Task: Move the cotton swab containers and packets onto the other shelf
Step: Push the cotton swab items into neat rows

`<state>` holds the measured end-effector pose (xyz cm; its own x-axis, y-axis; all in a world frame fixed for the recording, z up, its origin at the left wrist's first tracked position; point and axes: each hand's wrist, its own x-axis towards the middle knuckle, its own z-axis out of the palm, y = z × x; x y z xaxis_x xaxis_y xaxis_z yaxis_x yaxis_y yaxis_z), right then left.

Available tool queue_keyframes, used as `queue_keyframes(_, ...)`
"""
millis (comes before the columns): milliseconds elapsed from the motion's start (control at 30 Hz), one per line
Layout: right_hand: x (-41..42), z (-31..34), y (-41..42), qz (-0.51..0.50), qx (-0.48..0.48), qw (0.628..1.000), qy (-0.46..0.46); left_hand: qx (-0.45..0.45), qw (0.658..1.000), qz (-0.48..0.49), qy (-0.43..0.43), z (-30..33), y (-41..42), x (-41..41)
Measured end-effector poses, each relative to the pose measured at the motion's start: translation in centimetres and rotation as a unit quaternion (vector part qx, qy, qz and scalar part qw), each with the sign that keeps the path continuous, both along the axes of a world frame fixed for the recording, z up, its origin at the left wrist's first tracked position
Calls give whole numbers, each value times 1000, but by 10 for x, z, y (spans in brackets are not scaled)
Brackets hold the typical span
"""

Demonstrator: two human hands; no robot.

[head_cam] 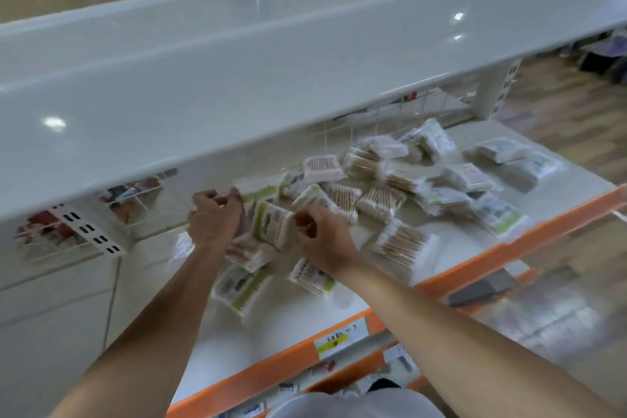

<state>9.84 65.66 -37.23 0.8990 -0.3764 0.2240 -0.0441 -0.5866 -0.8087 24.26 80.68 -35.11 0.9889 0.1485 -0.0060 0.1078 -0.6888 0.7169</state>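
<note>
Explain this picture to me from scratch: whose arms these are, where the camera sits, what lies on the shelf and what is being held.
No machine here: a person's two bare arms, seen from a camera worn on the head, looking down. The left hand and right hand reach into a pile of cotton swab packets on a white lower shelf with an orange edge. Both hands curl round packets in the pile's near part. Above runs a bare upper shelf. The picture is blurred, so labels cannot be read.

Both hands (215, 219) (327, 239) forward, fingers curled
</note>
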Motion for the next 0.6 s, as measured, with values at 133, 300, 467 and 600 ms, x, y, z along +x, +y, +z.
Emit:
queue_keyframes(133, -2, 4, 1, 11, 17, 1000, 12, 12, 999, -36, 29, 7, -6, -8)
queue_keyframes(300, -5, 7, -1, 19, 6, 1000, 16, -6, 987, -150, 50, 11, -10, -11)
queue_keyframes(467, -6, 4, 0, 22, 5, 999, 25, -90, 972, -214, 48, 17, -5, -12)
queue_keyframes(600, -7, 4, 1, 21, 3, 999, 35, -64, 969, -234, 47, 21, -8, -12)
